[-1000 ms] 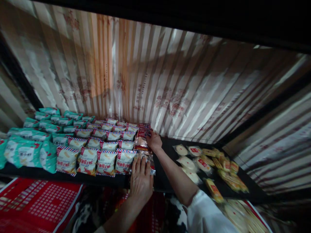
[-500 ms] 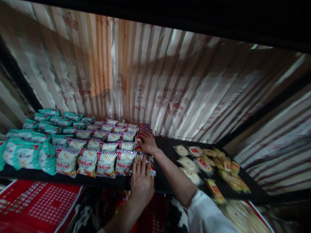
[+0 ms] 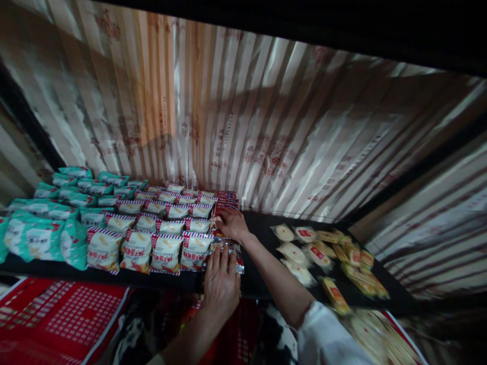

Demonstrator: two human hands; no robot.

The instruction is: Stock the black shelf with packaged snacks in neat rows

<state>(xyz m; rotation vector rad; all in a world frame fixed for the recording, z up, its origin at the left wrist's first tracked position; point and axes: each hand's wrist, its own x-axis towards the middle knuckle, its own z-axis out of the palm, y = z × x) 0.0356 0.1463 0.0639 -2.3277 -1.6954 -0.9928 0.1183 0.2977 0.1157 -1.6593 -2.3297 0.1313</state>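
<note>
While the left hand (image 3: 222,279) lies opened out with its fingers stretched forward, their tips rest on the silvery, clear plastic front packet (image 3: 239,261) of a narrow row of dark red, shiny plastic packets (image 3: 227,199). That packet sits directly under and just beyond the fingers, near the front edge of a long black shelf (image 3: 262,276). The right hand (image 3: 231,224), its arm coming from a loose white sleeve (image 3: 331,334), is farther back, bent over the middle of the same row with the fingers partly curled; its underside is hidden, so I cannot tell whether it grips a packet. More of the row shows behind it, towards the pale striped sheeting (image 3: 251,101).

Just left of the row, beside both hands, stand puffed white bags with red print and striped edges (image 3: 166,253), then teal-and-white pillow-shaped bags (image 3: 43,242). Well to the right lie round white pieces in clear wrappers (image 3: 293,254) and yellow, red-labelled packs (image 3: 335,297).
</note>
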